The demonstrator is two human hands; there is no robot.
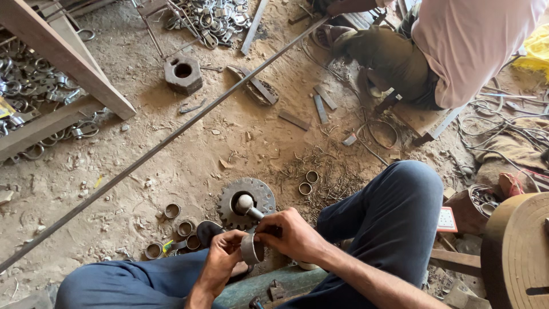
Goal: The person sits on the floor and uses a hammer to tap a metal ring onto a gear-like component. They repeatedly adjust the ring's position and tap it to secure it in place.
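Where both hands (260,246) meet, metal ring (250,249).

On the dirt floor, a toothed gear (247,201) lies just beyond the two hands (260,243), loose metal rings (171,211) lie to its left, a long rod (166,139) runs diagonally behind it, and a big nut (183,73) sits farther back.

A small square card (446,220) of white paper, bordered and printed in red, is seen lying flat on the ground well to the right of the fingers (269,228), beyond the raised knee. A scrap of yellow packaging (7,107) is glimpsed far up-left of the fingers, among metal rings.
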